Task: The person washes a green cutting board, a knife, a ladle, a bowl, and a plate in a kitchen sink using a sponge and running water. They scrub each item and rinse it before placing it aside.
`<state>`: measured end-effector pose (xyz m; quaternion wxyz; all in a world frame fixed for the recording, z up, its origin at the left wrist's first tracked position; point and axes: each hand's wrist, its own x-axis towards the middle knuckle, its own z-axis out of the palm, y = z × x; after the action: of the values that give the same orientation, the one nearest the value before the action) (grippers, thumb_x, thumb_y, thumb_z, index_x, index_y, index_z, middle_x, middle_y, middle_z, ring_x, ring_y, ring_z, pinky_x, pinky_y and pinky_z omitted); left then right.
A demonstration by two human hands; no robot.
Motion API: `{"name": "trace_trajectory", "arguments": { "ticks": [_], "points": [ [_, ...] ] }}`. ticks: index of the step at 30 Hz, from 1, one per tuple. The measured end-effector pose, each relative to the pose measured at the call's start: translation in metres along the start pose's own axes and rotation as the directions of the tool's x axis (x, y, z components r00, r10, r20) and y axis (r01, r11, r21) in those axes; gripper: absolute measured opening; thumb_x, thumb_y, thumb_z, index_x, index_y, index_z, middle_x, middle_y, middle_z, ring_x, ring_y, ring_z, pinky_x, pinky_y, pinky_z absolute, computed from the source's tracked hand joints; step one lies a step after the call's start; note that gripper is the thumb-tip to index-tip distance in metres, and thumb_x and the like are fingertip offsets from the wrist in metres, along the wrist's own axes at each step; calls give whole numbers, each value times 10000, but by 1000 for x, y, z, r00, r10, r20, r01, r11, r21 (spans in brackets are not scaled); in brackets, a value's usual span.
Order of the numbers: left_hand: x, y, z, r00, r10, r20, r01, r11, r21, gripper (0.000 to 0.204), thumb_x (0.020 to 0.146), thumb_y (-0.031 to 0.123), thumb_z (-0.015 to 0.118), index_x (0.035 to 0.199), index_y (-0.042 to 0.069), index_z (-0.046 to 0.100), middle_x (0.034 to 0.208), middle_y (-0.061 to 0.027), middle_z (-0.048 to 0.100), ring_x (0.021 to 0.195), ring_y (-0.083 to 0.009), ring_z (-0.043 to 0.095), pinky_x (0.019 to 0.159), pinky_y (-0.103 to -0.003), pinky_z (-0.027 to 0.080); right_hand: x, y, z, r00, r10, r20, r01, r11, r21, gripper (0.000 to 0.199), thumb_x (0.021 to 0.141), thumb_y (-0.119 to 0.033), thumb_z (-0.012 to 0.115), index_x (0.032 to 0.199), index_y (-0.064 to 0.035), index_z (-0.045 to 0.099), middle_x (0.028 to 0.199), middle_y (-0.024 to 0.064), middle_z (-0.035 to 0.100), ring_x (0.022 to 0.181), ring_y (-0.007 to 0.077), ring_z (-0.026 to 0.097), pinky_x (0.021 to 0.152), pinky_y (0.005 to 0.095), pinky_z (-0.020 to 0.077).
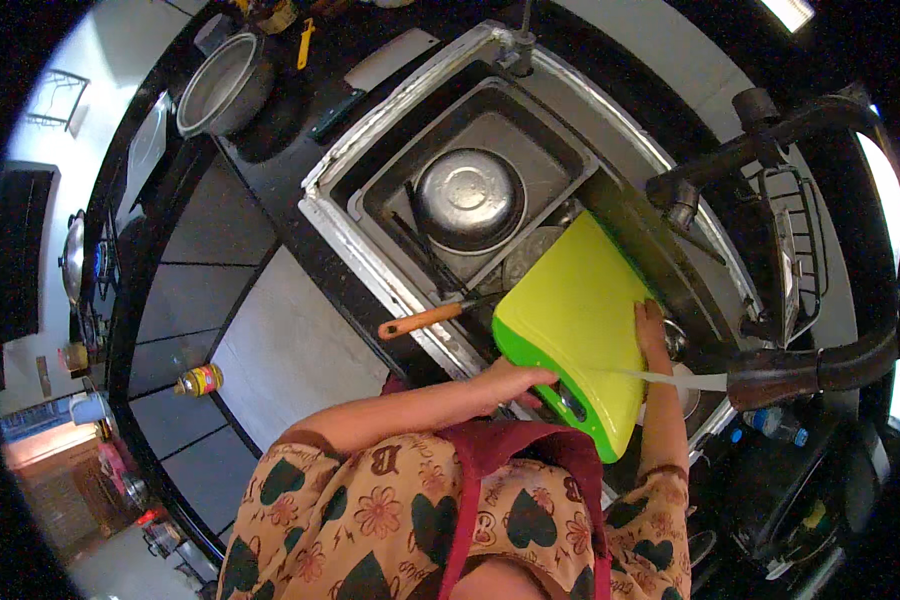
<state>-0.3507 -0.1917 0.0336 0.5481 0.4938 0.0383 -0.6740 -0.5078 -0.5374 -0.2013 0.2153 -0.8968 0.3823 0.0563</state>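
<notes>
A green cutting board (576, 320) is tilted over the right part of the sink. My left hand (516, 382) grips its near edge, the thumb on top beside the handle slot. At the board's right edge is my right hand (651, 328), its fingers bent against that side. A stream of water (670, 379) runs from the dark faucet (785, 378) onto the board's surface. Left of the board, a spatula-like utensil with a wooden handle (422, 321) lies across the sink's front rim; its far end is hidden.
An upturned metal bowl (468, 198) sits in the left sink basin (537, 110), beside dark utensil handles. On the counter lie a cleaver-like knife (390, 60) and a yellow peeler-like tool (305, 43), near a grey pot (225, 85). A water bottle (776, 427) lies at the right.
</notes>
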Motion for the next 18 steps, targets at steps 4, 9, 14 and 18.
{"name": "trace_trajectory", "arguments": {
  "ticks": [4, 9, 14, 18],
  "points": [
    [-5, 12, 17, 994, 95, 50, -90, 991, -101, 381, 854, 102, 589, 1218, 25, 507, 1098, -135, 618, 953, -274, 634, 700, -399, 578, -35, -21, -36, 990, 119, 69, -124, 989, 76, 518, 893, -406, 525, 1154, 42, 531, 1184, 245, 562, 1081, 387, 544, 890, 453, 451],
    [-41, 75, 38, 983, 128, 135, -119, 990, -74, 389, 820, 21, 538, 1202, -26, 481, 1084, -170, 624, 901, -305, 658, 665, -408, 592, -74, 21, -36, 981, 166, -98, -90, 845, 527, 389, 847, -259, 600, 1108, 26, 558, 1000, 158, 631, 915, 287, 607, 784, 381, 484],
    [-119, 127, 33, 974, 147, 173, -172, 976, 135, 407, 813, 63, 555, 1198, -47, 482, 1041, -205, 635, 826, -327, 682, 590, -389, 600, -140, -70, -86, 951, 262, 162, -242, 311, 919, 330, 870, -162, 595, 1133, 31, 550, 945, 117, 653, 826, 188, 625, 687, 308, 503],
    [-154, 149, 20, 974, 126, 187, -157, 974, 163, 432, 794, 58, 575, 1184, -89, 464, 1025, -224, 630, 784, -348, 684, 535, -359, 601, -167, -86, -62, 893, 411, 182, -219, 46, 975, 294, 871, -132, 600, 1103, 39, 542, 934, 125, 646, 789, 199, 636, 670, 304, 518]
  ]
}}
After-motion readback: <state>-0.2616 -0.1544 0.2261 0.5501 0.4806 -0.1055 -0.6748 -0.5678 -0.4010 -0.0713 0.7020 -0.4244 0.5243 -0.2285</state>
